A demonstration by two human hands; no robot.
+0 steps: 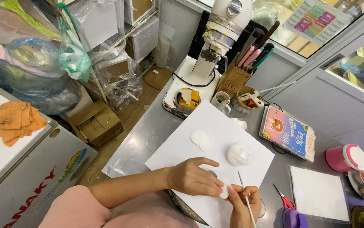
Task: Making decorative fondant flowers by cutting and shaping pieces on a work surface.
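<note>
Two bare hands meet at the near edge of a grey metal desk (148, 131), over a large white paper sheet (215, 126). Left hand (194, 177) has fingertips closed on a small white round piece (224, 192), pinned just beside the right hand (243, 204). That hand's grip is wrapped around a thin white stick (246, 196), its long axis running up and away toward the sheet's middle. Farther up the sheet lie flat white discs (201, 139) and a white domed lump (238, 154). Red-handled scissors (285, 200) rest toward the right edge; a white stand mixer (220, 38) occupies the far corner of the cluttered workroom.
</note>
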